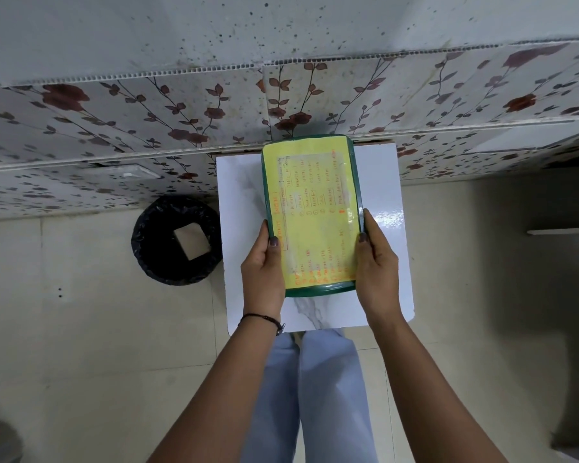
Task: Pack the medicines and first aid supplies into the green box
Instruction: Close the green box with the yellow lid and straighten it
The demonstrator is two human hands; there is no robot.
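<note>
The green box (311,215) is closed, its lid covered by a yellow sheet with orange and green handwriting under clear tape. It sits lengthwise over the small white marble-look table (381,182). My left hand (264,265) grips its near left edge, thumb on the lid. My right hand (376,262) grips the near right edge, fingers along the side. No medicines or first aid supplies are visible outside the box.
A round bin (176,240) lined with a black bag stands on the floor left of the table, a pale scrap inside. A flower-patterned tiled wall (147,121) runs behind the table. My legs in light trousers (315,396) are below the table's near edge.
</note>
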